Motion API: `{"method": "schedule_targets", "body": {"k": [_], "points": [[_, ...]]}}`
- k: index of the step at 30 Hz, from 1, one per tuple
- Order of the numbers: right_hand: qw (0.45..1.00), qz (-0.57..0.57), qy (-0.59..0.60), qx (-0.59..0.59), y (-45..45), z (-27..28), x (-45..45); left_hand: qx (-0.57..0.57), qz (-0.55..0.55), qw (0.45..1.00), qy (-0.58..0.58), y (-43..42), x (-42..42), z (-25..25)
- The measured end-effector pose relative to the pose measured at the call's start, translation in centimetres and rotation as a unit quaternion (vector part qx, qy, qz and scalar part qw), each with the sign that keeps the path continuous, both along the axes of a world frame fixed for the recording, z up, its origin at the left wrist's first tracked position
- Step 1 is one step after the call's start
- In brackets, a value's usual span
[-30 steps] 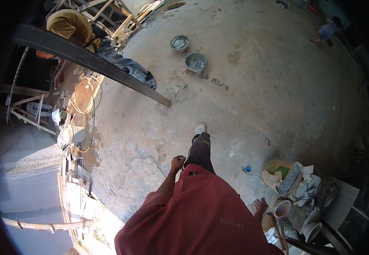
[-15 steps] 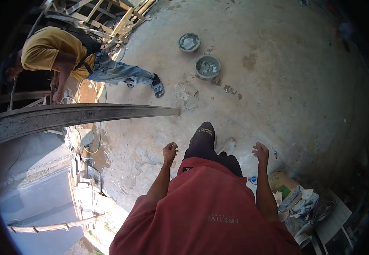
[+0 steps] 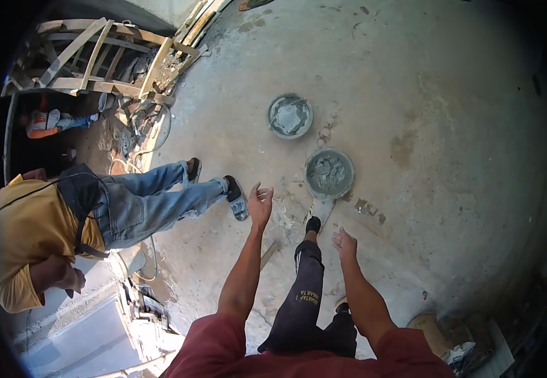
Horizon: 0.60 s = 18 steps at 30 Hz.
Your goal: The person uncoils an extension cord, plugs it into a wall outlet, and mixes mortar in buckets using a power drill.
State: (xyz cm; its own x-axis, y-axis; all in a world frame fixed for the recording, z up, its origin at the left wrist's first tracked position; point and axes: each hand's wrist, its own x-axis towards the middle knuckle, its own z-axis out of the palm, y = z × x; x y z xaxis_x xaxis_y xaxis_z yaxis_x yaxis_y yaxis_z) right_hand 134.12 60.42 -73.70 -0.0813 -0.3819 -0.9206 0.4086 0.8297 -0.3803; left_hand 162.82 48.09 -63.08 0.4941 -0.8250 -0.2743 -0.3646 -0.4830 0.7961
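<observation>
My left hand [image 3: 261,205] reaches forward over the concrete floor with nothing in it, its fingers apart. Lower and to the right is my right hand [image 3: 345,244], also without anything, fingers loosely spread. Beyond both hands stands a round bucket [image 3: 308,179] of wet grey mortar [image 3: 330,171], closest to my right hand but apart from it. A second bucket [image 3: 270,120], farther off and slightly left, holds paler grey mortar [image 3: 290,118]. My foot [image 3: 313,225] is stepping just short of the nearer bucket.
At left a co-worker [image 3: 34,220] in a yellow shirt and jeans stands close to my left arm. Behind are a wooden frame [image 3: 107,53] and another person [image 3: 53,123]. A cardboard box [image 3: 431,331] lies at lower right.
I have moved forward, so both buckets are nearer. My arms stretch farther ahead. The long beam at left has left view, and the co-worker has straightened up.
</observation>
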Motion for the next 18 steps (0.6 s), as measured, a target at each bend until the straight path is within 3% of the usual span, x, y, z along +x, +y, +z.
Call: {"method": "schedule_targets", "body": {"k": [3,5,7,9,11,12,13,14,15,17,18], "points": [[0.982,-0.131,-0.032,0.131,-4.0,-6.7,4.4,-0.001,-0.067,0.993,-0.093,-13.2,1.9,-4.5],[0.973,-0.164,-0.011,0.160,-6.4,-11.4,6.4,-0.019,-0.137,0.977,-0.159,-19.5,3.6,-9.6],[0.964,-0.195,0.009,0.179,-9.2,-14.5,7.9,-0.028,-0.187,0.958,-0.217,-24.4,3.6,-11.4],[0.942,-0.271,-0.020,0.195,-11.4,-14.5,8.5,-0.035,-0.236,0.934,-0.266,-27.8,2.8,-13.3],[0.914,-0.358,-0.024,0.188,-12.8,-10.7,8.2,-0.031,-0.239,0.887,-0.394,-29.6,2.0,-15.3],[0.912,-0.365,-0.018,0.185,-12.8,-10.7,7.7,-0.035,-0.244,0.889,-0.387,-30.2,1.7,-15.7],[0.901,-0.404,-0.077,0.140,-13.2,-10.6,7.0,0.089,-0.288,0.918,-0.256,-31.1,1.9,-15.8],[0.884,-0.437,-0.138,0.093,-13.7,-10.5,6.5,0.211,-0.324,0.914,-0.120,-31.7,2.0,-15.8],[0.883,-0.440,-0.138,0.085,-14.5,-10.1,6.2,0.198,-0.339,0.913,-0.111,-31.6,1.8,-16.2],[0.822,-0.532,-0.200,0.027,-17.4,-8.8,5.6,0.136,-0.349,0.918,-0.129,-30.5,1.3,-17.8],[0.818,-0.541,-0.189,0.059,-18.0,-8.0,5.0,0.117,-0.323,0.928,-0.147,-30.2,1.7,-18.4]]}}
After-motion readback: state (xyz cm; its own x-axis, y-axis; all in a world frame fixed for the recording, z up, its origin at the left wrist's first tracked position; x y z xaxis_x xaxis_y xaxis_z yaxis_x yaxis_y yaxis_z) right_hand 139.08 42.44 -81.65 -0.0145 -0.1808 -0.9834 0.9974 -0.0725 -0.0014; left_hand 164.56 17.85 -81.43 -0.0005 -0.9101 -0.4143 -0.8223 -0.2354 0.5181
